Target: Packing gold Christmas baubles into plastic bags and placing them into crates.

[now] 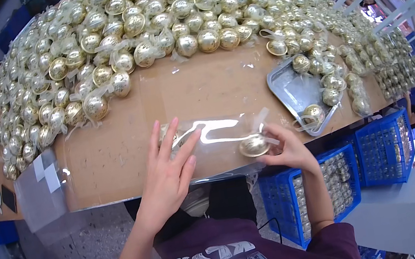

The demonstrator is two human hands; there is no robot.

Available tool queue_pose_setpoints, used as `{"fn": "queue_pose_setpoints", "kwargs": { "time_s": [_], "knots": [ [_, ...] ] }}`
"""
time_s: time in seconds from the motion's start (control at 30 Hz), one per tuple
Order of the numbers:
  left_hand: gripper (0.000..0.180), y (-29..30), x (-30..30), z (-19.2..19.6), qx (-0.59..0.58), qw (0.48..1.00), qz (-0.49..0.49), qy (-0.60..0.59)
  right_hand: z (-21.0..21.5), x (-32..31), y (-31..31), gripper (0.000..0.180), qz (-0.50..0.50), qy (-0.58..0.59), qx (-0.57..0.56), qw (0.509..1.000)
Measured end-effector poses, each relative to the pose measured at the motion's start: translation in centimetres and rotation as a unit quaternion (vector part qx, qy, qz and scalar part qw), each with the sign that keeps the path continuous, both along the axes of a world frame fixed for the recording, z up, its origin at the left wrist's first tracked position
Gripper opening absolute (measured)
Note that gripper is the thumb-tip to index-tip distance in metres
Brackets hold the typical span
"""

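Observation:
A clear plastic sleeve [213, 128] lies across the near part of the table, shining with reflections. My left hand [166, 175] rests on its left end with fingers spread; a bit of something gold shows behind these fingers, mostly hidden. At the sleeve's right end, my right hand [287, 146] pinches a shiny gold ball ornament [254, 146] with a pale ribbon between thumb and fingers. I cannot tell whether this ornament is inside the sleeve or on top of it.
A large heap of gold ball ornaments [140, 22] with ribbons covers the table's far side. Right of my hands is a grey metal tray [289, 91] with several ornaments. Plastic bags [42, 190] hang over the left edge; a blue crate [281, 207] of packed ornaments stands below right.

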State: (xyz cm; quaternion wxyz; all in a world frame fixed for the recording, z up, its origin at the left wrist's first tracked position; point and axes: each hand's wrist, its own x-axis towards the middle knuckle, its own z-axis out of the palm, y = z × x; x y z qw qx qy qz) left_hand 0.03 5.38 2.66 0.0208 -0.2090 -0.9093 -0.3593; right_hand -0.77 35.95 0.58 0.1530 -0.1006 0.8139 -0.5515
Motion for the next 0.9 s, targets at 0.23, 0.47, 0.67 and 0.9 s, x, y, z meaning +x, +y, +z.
{"fn": "queue_pose_setpoints", "kwargs": {
  "time_s": [0.23, 0.47, 0.67, 0.9],
  "knots": [
    [0.042, -0.5, -0.3, -0.8, -0.020, 0.998, -0.034, 0.040, -2.9, -2.6, -7.9, 0.051, 0.005, -0.021, -0.172, 0.985],
    [0.042, 0.0, -0.1, -0.3, -0.068, 0.995, -0.030, 0.062, -2.5, -2.6, -8.6, 0.021, -0.113, 0.163, 0.055, 0.979],
    [0.040, -0.4, 0.5, 0.4, -0.055, 0.998, -0.005, 0.000, 3.5, -0.4, 1.8, 0.027, -0.199, 0.248, 0.155, 0.935],
    [0.040, 0.4, 0.2, 0.3, -0.042, 0.999, -0.010, 0.013, 4.4, 0.3, 11.2, 0.057, -0.110, 0.166, 0.288, 0.937]
  ]
}}
